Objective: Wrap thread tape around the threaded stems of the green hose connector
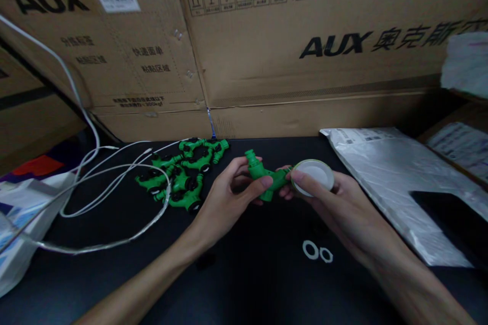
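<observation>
My left hand (229,198) grips a green plastic hose fitting (263,175) above the black table (259,274), thumb across its body. My right hand (331,203) holds a white round roll of tape (314,175) pressed against the fitting's right end, thumb on the roll's face. A pile of several finished green fittings (183,175) with black rings lies to the left of my hands. Two small white rings (317,251) rest on the table below my right wrist.
White cables (107,183) loop across the left of the table. Large cardboard boxes (267,45) form a wall behind. A silver-grey plastic bag (392,183) lies at right, a white printed bag (23,213) at the left edge.
</observation>
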Tool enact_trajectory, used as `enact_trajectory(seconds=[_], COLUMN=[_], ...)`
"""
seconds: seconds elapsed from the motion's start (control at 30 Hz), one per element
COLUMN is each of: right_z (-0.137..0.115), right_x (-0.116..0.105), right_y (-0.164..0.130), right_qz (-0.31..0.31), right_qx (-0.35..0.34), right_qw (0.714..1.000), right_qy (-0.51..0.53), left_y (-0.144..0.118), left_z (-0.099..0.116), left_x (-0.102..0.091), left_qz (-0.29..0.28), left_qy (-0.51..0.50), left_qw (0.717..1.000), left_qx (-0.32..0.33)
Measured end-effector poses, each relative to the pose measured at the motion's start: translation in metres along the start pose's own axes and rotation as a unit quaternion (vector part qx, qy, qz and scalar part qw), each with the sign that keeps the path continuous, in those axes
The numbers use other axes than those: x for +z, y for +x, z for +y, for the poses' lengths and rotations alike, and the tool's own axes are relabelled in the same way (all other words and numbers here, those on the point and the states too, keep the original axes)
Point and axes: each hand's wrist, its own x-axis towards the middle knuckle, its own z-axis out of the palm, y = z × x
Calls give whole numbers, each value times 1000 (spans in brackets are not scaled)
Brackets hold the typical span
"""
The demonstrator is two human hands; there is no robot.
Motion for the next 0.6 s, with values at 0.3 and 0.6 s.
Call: enact_trajectory(seconds=[0.3, 0.6], right_z=[9, -5], right_x=[6, 3], right_y=[-1, -2], right_qz=[9, -39], right_qx=[49, 82], right_qw=[999, 988], right_qy=[-7, 124], left_y=[-4, -7], left_z=[-13, -13], left_x=[-17, -18], left_qz=[2, -14], left_qy=[447, 389], left_qw=[833, 887], left_qx=[325, 249])
